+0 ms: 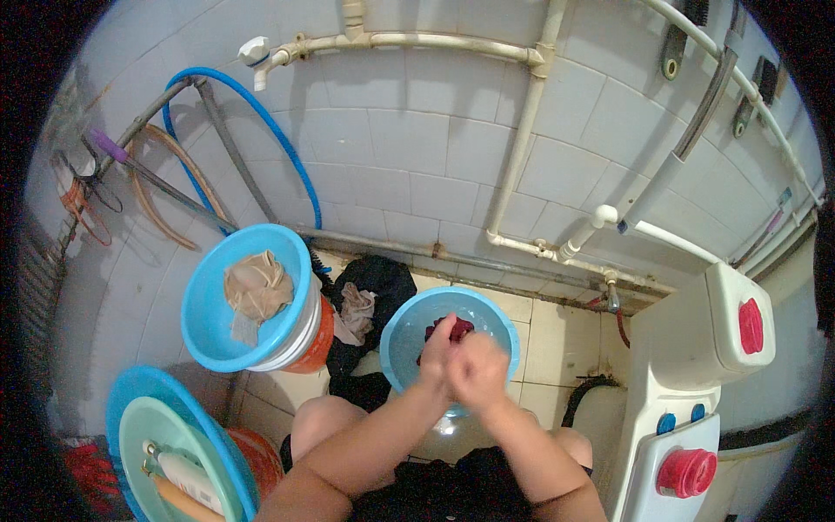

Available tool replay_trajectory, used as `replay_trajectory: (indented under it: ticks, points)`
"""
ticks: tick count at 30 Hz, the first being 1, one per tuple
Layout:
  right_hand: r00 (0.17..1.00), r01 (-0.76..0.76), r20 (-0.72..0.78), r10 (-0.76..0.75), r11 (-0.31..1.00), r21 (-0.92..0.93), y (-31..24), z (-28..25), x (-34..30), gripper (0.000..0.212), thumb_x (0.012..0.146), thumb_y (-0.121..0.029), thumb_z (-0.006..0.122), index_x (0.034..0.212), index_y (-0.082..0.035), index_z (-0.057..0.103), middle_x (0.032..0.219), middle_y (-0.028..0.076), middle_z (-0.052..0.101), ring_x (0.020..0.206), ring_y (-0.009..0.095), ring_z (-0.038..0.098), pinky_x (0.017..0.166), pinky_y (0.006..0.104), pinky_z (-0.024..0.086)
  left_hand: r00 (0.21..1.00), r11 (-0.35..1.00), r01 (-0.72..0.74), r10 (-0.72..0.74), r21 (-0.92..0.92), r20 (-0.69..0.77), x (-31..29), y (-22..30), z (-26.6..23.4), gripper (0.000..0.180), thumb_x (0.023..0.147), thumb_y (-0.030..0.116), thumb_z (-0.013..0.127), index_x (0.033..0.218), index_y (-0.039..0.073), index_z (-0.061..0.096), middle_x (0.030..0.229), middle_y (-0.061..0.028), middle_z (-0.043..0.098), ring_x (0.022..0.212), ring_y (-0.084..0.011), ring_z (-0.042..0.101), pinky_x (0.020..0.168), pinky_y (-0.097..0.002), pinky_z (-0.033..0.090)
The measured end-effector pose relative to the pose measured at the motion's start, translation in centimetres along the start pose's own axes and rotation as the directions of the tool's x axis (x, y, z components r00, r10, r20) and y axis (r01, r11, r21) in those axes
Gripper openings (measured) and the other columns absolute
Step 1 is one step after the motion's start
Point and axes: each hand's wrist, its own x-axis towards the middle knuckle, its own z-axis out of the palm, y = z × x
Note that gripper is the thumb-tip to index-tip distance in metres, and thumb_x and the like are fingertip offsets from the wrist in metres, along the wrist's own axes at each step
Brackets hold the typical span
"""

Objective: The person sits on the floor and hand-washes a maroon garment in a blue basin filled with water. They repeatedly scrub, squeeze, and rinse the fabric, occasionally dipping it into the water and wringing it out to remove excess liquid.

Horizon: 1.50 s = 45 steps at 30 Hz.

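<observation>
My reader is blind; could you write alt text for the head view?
A person's left hand and right hand, close together and blurred, are over dark red cloth in a light-blue basin. To the left, another blue basin, atop a bucket, holds beige cloth; pipes run along the tiled wall behind.

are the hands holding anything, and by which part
A dark red cloth shows at the left hand and right hand, probably held; blur hides by which part.

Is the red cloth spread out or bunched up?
Bunched up: the cloth is a crumpled lump at the left hand and right hand.
</observation>
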Motion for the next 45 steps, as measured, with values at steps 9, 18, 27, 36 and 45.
replay_trajectory:
  ticks: [9,18,27,36,45]
  points:
    - [0.758,-0.643,0.311,0.573,0.735,0.215,9.5,-1.8,-1.5,0.040,0.080,-0.004,0.056,0.116,-0.010,0.040,0.102,0.012,0.051,0.089,0.022,0.052,0.075,0.0345,0.045,0.954,0.844,0.017,0.146,0.536,-0.261,-0.1,-0.1,7.2,0.017,0.085,0.025,0.055,0.076,0.010,0.053,0.073,-0.0028,0.058,0.065,-0.0158,0.057,0.065,-0.0307,0.048]
    - [0.818,-0.264,0.536,0.209,0.964,0.027,9.9,-1.8,-1.7,0.087,0.075,-0.045,0.058,0.141,-0.008,0.014,0.143,0.017,0.026,0.136,0.031,0.014,0.109,0.0456,0.004,0.967,0.419,0.149,-0.252,0.896,-0.043,-3.5,0.5,11.9,0.044,0.072,0.025,0.067,0.108,0.002,0.056,0.100,-0.0094,0.061,0.091,-0.0199,0.058,0.081,-0.0338,0.046]
    - [0.787,-0.604,0.252,0.563,0.621,0.500,14.4,-2.1,-2.8,0.033,0.080,-0.007,0.056,0.113,-0.006,0.050,0.091,0.007,0.061,0.086,0.015,0.057,0.081,0.0294,0.043,0.978,0.250,0.119,-0.199,0.961,-0.070,-3.7,3.4,13.1,0.064,0.070,0.031,0.073,0.122,0.002,0.048,0.116,-0.0082,0.056,0.104,-0.0189,0.053,0.092,-0.0348,0.041]
    - [0.924,-0.316,0.245,0.294,0.947,0.055,7.0,-5.7,1.7,0.070,0.062,-0.005,0.074,0.125,-0.015,0.048,0.084,0.007,0.052,0.086,0.022,0.054,0.073,0.0313,0.045,0.884,0.425,-0.029,0.434,0.905,-0.176,-3.8,5.7,12.1,0.036,0.082,0.026,0.063,0.108,0.001,0.054,0.098,-0.0066,0.061,0.087,-0.0155,0.058,0.078,-0.0286,0.045]
    - [0.917,0.243,0.308,-0.254,0.967,0.073,1.2,-3.2,1.5,0.029,0.045,-0.015,0.073,0.070,-0.010,0.058,0.072,0.006,0.048,0.064,0.026,0.052,0.057,0.0350,0.043,0.844,0.469,-0.211,0.530,0.858,-0.082,0.3,1.6,7.0,0.016,0.086,0.021,0.053,0.091,0.007,0.056,0.083,-0.0037,0.055,0.079,-0.0167,0.055,0.076,-0.0293,0.044]
